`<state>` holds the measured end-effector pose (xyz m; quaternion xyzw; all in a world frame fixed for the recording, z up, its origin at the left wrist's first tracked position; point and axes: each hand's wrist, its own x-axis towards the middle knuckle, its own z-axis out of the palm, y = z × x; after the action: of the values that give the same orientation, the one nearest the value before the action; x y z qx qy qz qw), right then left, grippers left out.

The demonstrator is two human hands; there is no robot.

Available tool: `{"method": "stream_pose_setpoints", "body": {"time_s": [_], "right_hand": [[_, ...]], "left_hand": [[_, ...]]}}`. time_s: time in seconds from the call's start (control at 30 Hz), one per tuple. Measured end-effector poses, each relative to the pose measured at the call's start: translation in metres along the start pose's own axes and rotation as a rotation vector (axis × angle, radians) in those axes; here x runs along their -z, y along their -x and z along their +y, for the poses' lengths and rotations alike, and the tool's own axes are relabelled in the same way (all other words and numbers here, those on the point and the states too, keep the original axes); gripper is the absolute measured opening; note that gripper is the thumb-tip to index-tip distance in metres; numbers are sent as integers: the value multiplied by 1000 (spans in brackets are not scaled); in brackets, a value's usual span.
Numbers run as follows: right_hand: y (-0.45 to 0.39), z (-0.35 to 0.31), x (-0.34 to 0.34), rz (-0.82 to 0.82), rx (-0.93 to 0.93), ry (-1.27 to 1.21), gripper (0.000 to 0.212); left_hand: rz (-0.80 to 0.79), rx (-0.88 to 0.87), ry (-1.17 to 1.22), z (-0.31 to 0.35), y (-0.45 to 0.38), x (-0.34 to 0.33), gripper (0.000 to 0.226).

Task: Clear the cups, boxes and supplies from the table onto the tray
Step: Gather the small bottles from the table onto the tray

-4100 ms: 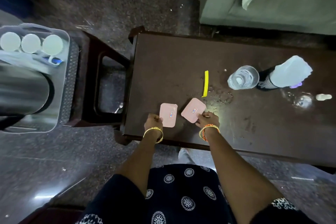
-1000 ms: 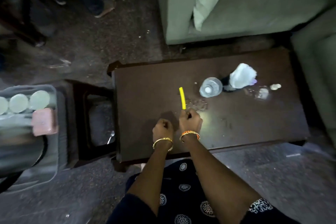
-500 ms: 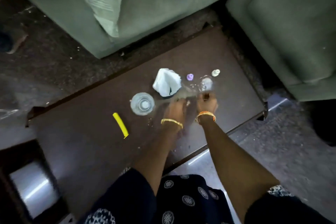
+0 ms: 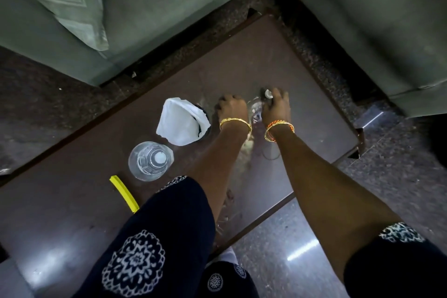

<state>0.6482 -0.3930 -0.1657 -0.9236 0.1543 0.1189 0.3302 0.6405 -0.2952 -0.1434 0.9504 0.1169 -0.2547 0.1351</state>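
On the dark brown table [image 4: 302, 84], my left hand [image 4: 232, 110] lies knuckles up with its fingers curled down; whatever is under them is hidden. My right hand [image 4: 278, 107] has its fingertips closed around a small white cap [image 4: 268, 94]. A small clear container [image 4: 256, 110] lies between the two hands. Left of them, a white tissue [image 4: 180, 123] covers a dark cup [image 4: 202, 113]. A clear drinking glass [image 4: 150, 161] stands nearer to me, with a yellow strip [image 4: 123, 191] beside it. The tray is out of view.
A grey-green sofa [image 4: 169, 7] with a patterned cushion [image 4: 65, 0] runs along the table's far side. Another sofa [image 4: 375, 19] stands at the right. Glossy floor [image 4: 302, 244] lies below the table's near edge. My dark patterned sleeve [image 4: 157, 237] hides part of the table.
Both hands have reached further across the table, to the small items on its right side. My right fingers now close on the white cap, and the purple bit is hidden.
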Motion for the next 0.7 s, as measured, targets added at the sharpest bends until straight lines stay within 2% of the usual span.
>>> {"method": "stream_pose_setpoints", "body": {"time_s": [0.17, 0.37, 0.5, 0.7], "right_hand": [[9, 6, 3, 76, -49, -90, 35], [58, 15, 1, 91, -161, -166, 27], [118, 19, -13, 74, -180, -195, 18], [222, 8, -42, -79, -106, -159, 24]], "left_hand": [[20, -29, -19, -5, 4, -1, 31], [14, -89, 3, -8, 57, -12, 32], [31, -25, 125, -30, 113, -28, 31], [188, 147, 424, -121, 200, -41, 28]]}}
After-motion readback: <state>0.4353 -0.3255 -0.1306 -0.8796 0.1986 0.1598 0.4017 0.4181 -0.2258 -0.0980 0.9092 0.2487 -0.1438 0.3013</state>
